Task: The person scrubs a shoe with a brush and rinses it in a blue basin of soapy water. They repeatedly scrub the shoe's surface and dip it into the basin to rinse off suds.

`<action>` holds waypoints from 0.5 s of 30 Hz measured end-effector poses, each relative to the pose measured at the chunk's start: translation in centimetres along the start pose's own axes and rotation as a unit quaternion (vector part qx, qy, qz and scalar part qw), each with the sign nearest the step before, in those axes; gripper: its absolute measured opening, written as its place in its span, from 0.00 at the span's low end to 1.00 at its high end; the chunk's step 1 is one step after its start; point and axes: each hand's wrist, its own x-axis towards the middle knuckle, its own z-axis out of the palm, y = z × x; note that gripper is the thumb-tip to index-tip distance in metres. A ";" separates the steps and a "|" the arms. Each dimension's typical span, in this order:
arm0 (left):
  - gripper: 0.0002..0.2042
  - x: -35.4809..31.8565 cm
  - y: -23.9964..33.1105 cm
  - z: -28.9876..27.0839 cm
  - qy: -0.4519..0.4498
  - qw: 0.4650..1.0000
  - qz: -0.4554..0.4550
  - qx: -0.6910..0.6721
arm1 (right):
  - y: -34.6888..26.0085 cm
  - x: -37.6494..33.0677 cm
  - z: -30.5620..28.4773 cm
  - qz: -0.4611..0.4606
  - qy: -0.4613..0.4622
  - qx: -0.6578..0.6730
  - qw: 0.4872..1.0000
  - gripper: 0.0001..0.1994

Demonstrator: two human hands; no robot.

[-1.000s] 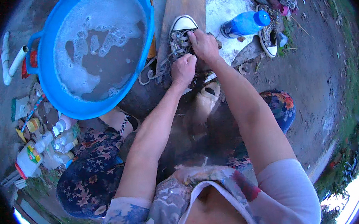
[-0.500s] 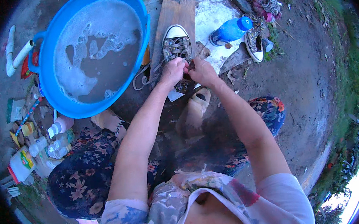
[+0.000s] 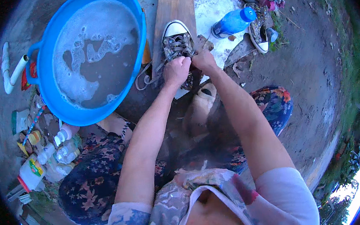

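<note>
A patterned lace-up sneaker (image 3: pixel 177 43) with a white toe cap lies on a wooden board (image 3: pixel 174 7), toe pointing away from me. My left hand (image 3: pixel 177 71) is closed at the shoe's lacing, with loose shoelace (image 3: pixel 145 80) trailing out to its left. Close beside it, my right hand (image 3: pixel 204 62) is pinched shut at the right edge of the lacing. The fingertips and the bit of lace between them are mostly hidden. Below my hands shows the shoe's heel part (image 3: pixel 188 83).
On the left stands a blue tub (image 3: pixel 98 119) of grey, foamy water. A blue bottle (image 3: pixel 230 24) lies to the right of the board, near a second sneaker (image 3: pixel 261 47). Several plastic bottles and a white bag (image 3: pixel 31 173) sit at the lower left.
My hands stay at the shoe's lacing; the left has turned so its back covers the fingers more. The whole view has shifted slightly.
</note>
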 end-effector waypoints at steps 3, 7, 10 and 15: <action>0.18 0.7 -2.5 1.1 0.010 0.987 -0.052 -0.151 | 0.1 0.3 -0.4 -0.039 -0.055 0.001 0.998 0.17; 0.15 1.2 -2.8 0.8 -0.052 0.939 -0.115 -0.319 | -0.9 -1.9 -1.9 -0.131 -0.006 0.023 0.991 0.15; 0.15 1.1 -2.2 1.4 -0.035 0.947 -0.101 -0.302 | -2.4 -3.8 -0.8 -0.109 0.097 0.076 0.986 0.17; 0.20 0.5 0.9 0.8 -0.038 0.990 -0.065 -0.120 | -1.4 -1.4 0.2 -0.022 0.178 0.017 0.984 0.23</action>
